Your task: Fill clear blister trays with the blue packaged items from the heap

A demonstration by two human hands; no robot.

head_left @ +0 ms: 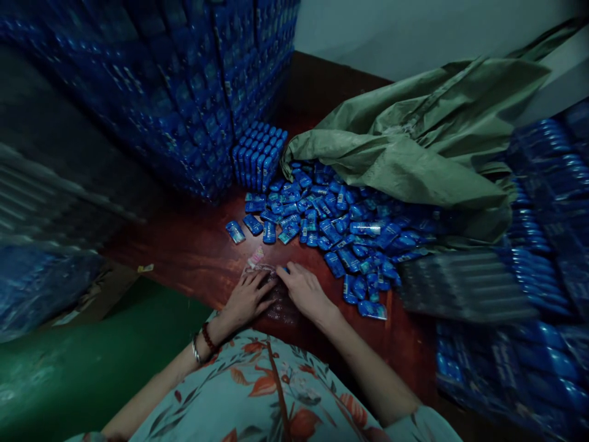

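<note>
A clear plastic tray or sheet lies on the red-brown table close to the body. My left hand rests on its left side, fingers spread. Over its upper right edge is my right hand, fingers bent together around a small blue piece that barely shows at the fingertips. Just beyond the hands is a small pink and white wrapper. Past it, many loose blue packets are heaped across the table.
A green sack lies over the heap's far side. Neat upright blue packets stand behind it, beside a tall blue stack at the left. Grey ridged trays and more blue packs are at the right.
</note>
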